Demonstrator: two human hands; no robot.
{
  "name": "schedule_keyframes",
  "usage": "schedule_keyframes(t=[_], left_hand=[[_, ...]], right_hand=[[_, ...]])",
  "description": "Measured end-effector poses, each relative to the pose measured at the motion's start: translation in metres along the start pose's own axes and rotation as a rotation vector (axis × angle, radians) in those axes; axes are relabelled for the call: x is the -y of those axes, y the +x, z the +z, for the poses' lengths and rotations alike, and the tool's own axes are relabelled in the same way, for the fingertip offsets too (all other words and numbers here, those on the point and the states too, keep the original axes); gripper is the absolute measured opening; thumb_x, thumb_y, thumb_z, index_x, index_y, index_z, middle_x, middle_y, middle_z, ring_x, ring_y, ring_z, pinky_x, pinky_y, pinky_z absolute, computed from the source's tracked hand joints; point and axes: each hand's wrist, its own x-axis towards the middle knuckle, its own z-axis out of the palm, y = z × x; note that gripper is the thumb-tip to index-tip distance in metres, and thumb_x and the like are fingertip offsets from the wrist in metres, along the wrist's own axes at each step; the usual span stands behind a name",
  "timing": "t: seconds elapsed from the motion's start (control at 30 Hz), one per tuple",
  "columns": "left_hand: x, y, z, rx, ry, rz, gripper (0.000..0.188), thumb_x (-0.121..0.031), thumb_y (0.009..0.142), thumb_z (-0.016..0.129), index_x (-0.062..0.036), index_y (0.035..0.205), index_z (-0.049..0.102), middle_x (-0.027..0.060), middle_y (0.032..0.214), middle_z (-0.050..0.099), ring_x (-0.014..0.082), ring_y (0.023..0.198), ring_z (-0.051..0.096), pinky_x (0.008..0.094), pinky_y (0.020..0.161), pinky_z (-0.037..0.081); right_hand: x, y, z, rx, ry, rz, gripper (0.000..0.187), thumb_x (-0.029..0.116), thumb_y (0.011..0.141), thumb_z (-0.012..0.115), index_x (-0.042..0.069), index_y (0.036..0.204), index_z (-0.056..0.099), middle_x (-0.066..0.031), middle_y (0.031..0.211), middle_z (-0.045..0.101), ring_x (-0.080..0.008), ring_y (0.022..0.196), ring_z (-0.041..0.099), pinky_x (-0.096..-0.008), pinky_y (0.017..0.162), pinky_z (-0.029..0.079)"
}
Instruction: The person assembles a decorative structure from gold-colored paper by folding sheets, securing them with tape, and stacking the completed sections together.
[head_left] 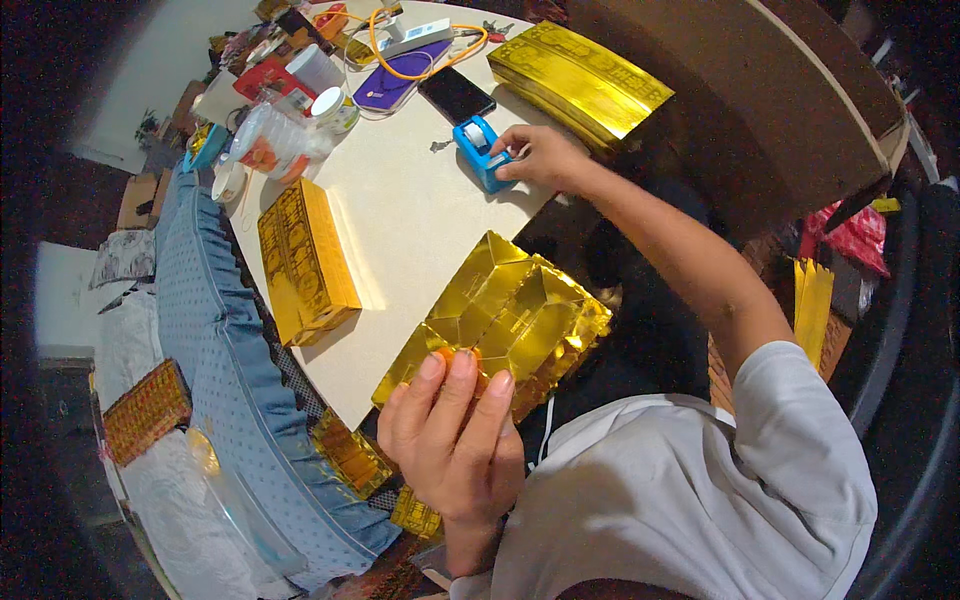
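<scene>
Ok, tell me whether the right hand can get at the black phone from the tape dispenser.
Probably yes: the right hand rests on the blue tape dispenser, and the black phone lies just beyond it on the table, nothing between.

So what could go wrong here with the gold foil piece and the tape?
The folded gold foil paper piece overhangs the white table's edge, pinned only by the left hand; it might slip or crease. The right hand pulls at the blue tape dispenser alone, so the dispenser could slide.
</scene>
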Motion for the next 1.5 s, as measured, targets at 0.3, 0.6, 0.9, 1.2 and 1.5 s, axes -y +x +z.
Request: schedule_keyframes(t=[0.3,0.6,0.9,1.2,1.5], left_hand=[[-0.001,0.0,0.001,0.002,-0.039,-0.026,0.026,-0.01,0.081,0.062,-0.0143,0.105,0.069,0.0072,0.116,0.066,0.0269,0.112,0.058,0.0423,0.097,0.036],[-0.003,0.001,0.0,0.009,-0.029,-0.025,0.024,-0.01,0.082,0.062,-0.0142,0.104,0.07,0.0075,0.116,0.066,0.0272,0.113,0.057,0.0417,0.097,0.036],[-0.002,0.001,0.005,-0.025,-0.034,-0.033,0.029,-0.004,0.075,0.067,-0.0123,0.103,0.07,0.008,0.113,0.067,0.0281,0.111,0.058,0.0419,0.095,0.038],[-0.004,0.003,0.001,0.027,-0.044,-0.054,0.029,-0.003,0.075,0.068,-0.0113,0.103,0.07,0.0098,0.117,0.065,0.028,0.113,0.057,0.0418,0.096,0.037],[-0.005,0.002,-0.001,0.036,-0.016,-0.045,0.028,-0.006,0.079,0.066,-0.011,0.106,0.069,0.01,0.118,0.064,0.0286,0.113,0.057,0.0423,0.097,0.036]], right_hand=[[0.046,0.014,-0.032,0.474,0.463,0.639,0.049,0.043,0.087,0.066,0.003,0.113,0.055,-0.0121,0.089,0.064,-0.0171,0.063,0.066,-0.0284,0.059,0.057],[0.039,0.017,-0.04,0.484,0.802,0.761,0.048,0.04,0.086,0.064,0.005,0.117,0.052,-0.0327,0.105,0.058,-0.0449,0.099,0.059,-0.0529,0.084,0.051],[0.027,-0.001,-0.013,0.231,0.756,0.587,0.046,0.032,0.084,0.068,-0.004,0.111,0.058,-0.0199,0.102,0.065,-0.0261,0.09,0.067,-0.0373,0.089,0.052],[0.018,-0.044,0.037,-0.196,0.677,0.392,0.023,0.026,0.08,0.068,0.005,0.069,0.068,-0.0026,0.066,0.063,-0.0113,0.054,0.053,-0.0281,0.05,0.04],[0.026,-0.054,0.052,-0.313,0.816,0.406,0.021,0.021,0.087,0.063,0.0,0.085,0.065,-0.0079,0.078,0.069,-0.0099,0.059,0.058,-0.0259,0.055,0.048]])
